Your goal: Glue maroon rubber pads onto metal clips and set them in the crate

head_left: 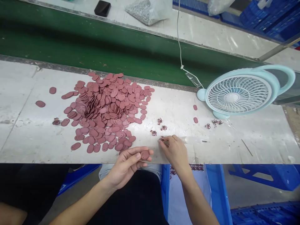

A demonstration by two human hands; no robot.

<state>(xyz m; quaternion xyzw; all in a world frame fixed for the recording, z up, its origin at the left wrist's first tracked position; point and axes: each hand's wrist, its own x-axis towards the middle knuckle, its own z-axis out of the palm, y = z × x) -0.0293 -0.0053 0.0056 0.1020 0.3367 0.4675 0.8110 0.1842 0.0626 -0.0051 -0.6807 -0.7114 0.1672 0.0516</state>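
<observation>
My left hand [127,164] pinches a small reddish-brown oval disc [144,155] with tiny holes, just over the table's front edge. To its right, my right hand [174,151] reaches down to the tabletop, its fingertips closed on a small coppery metal part [166,142]. Similar metal parts [163,127] lie a little beyond those fingers. A big heap of the oval discs [110,103] spreads over the table to the left. Beside my right hand lies a clear tube with a dark needle-like tip [193,140].
A light blue fan [239,92] stands at the right, its white cord [180,47] running up. More metal parts [217,122] and two discs [195,120] lie near it. Below the edge is a blue crate [221,193] with rows of parts. A bag [148,12] sits on the shelf.
</observation>
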